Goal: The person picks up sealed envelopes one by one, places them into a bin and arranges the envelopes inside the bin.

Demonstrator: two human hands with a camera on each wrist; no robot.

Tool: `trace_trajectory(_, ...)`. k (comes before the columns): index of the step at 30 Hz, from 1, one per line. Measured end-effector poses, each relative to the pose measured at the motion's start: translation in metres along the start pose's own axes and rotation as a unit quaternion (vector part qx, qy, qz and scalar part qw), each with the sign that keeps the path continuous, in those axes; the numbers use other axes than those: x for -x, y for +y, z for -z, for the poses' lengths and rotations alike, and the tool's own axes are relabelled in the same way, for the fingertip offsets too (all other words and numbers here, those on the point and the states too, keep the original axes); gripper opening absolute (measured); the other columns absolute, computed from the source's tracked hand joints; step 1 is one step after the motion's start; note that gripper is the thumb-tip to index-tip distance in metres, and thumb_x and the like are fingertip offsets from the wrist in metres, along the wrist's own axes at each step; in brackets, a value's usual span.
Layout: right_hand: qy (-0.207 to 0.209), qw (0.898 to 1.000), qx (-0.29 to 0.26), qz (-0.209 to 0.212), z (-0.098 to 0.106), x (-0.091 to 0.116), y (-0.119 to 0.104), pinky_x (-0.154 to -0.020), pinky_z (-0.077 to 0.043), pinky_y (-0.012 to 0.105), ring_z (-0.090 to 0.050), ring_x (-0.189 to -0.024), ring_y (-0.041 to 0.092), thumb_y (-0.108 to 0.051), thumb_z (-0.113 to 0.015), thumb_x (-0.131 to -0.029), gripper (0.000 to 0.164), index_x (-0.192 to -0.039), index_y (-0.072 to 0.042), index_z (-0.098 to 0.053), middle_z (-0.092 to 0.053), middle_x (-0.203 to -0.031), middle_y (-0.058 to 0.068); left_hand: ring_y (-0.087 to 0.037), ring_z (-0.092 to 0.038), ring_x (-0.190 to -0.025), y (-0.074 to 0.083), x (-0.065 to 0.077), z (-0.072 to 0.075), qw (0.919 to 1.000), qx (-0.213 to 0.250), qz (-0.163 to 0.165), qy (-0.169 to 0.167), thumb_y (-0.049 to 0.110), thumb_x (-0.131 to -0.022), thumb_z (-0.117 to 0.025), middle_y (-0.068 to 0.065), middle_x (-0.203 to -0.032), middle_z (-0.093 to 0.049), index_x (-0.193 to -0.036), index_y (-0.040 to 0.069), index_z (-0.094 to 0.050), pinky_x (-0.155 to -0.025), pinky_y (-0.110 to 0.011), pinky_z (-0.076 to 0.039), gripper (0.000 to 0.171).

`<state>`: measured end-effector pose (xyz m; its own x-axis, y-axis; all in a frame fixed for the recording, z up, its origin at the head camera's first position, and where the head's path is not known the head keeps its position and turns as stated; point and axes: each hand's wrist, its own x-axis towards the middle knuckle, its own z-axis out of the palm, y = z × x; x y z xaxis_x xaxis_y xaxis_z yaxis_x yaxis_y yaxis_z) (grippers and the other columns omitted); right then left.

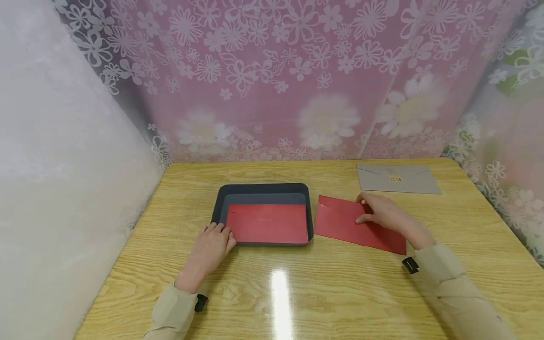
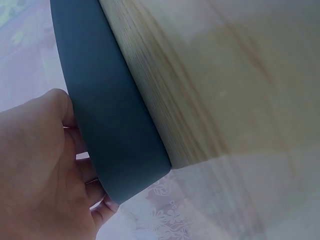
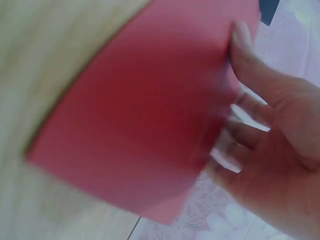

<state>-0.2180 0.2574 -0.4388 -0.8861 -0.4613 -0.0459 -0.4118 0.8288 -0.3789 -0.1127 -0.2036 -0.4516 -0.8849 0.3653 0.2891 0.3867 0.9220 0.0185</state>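
Note:
At the near left corner of a dark grey tray point(image 1: 263, 188), my left hand point(image 1: 211, 246) grips the rim. The left wrist view shows those fingers hooked over the tray's outer wall point(image 2: 107, 110). Inside the tray lies one red envelope point(image 1: 267, 224), flat against its near side. Just right of the tray, my right hand point(image 1: 386, 216) pinches a second red envelope point(image 1: 337, 218) along its far edge. In the right wrist view the thumb lies on this envelope's face point(image 3: 135, 105), the other fingers partly hidden behind it.
A grey envelope point(image 1: 397, 178) with a small gold label lies at the back right of the wooden table point(image 1: 340, 293). Flowered pink curtain point(image 1: 263, 94) hangs behind the table, with pale cloth on both sides.

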Motion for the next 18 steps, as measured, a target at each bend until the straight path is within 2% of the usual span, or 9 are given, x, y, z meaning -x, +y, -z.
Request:
trace_trajectory(2, 0.027, 0.999, 0.008, 0.015, -0.002, 0.002, 0.000, -0.083, -0.053, 0.050, -0.066, -0.096, 0.033, -0.021, -0.076, -0.090, 0.035, -0.114, -0.001, -0.060, -0.068, -0.106, 0.016, -0.022, -0.038, -0.067, 0.001, 0.000, 0.001, 1.0000, -0.002, 0.000, 0.002, 0.015, -0.099, -0.060, -0.001, -0.069, -0.041, -0.069, 0.014, -0.046, -0.069, -0.034, -0.029, 0.033)
trace_trajectory(5, 0.068, 0.997, 0.020, 0.033, -0.004, 0.005, -0.001, -0.079, -0.053, 0.048, -0.066, -0.090, 0.030, -0.013, -0.069, -0.096, 0.020, -0.111, -0.002, -0.062, -0.068, -0.101, 0.013, -0.022, -0.038, -0.067, 0.001, 0.000, 0.002, 1.0000, -0.002, 0.001, -0.002, 0.015, -0.099, -0.060, -0.001, -0.068, -0.041, -0.069, 0.014, -0.045, -0.069, -0.033, -0.028, 0.034)
trace_trajectory(9, 0.132, 0.989, 0.043, 0.056, -0.005, 0.006, -0.006, -0.074, -0.052, 0.046, -0.064, -0.082, 0.026, -0.009, -0.065, -0.098, 0.011, -0.107, -0.003, -0.062, -0.068, -0.095, 0.011, -0.022, -0.036, -0.066, 0.001, -0.001, 0.003, 1.0000, 0.001, 0.003, -0.007, 0.015, -0.099, -0.060, -0.001, -0.068, -0.041, -0.068, 0.015, -0.043, -0.069, -0.034, -0.028, 0.035)
trace_trajectory(12, 0.195, 0.975, 0.073, 0.078, -0.004, 0.005, -0.011, -0.070, -0.051, 0.044, -0.063, -0.077, 0.026, -0.011, -0.067, -0.097, 0.009, -0.103, -0.005, -0.063, -0.067, -0.090, 0.009, -0.022, -0.036, -0.066, 0.000, -0.001, 0.002, 1.0000, 0.001, 0.001, -0.004, 0.015, -0.099, -0.060, -0.001, -0.067, -0.040, -0.067, 0.015, -0.043, -0.069, -0.034, -0.029, 0.036)
trace_trajectory(18, 0.305, 0.933, 0.147, 0.120, 0.007, 0.003, -0.019, -0.071, -0.042, 0.044, -0.060, -0.075, 0.028, -0.019, -0.076, -0.090, 0.019, -0.095, -0.007, -0.063, -0.064, -0.082, 0.007, -0.021, -0.036, -0.065, -0.001, 0.000, 0.001, 1.0000, -0.002, -0.001, 0.000, 0.015, -0.099, -0.060, -0.001, -0.067, -0.040, -0.067, 0.015, -0.043, -0.069, -0.034, -0.028, 0.037)
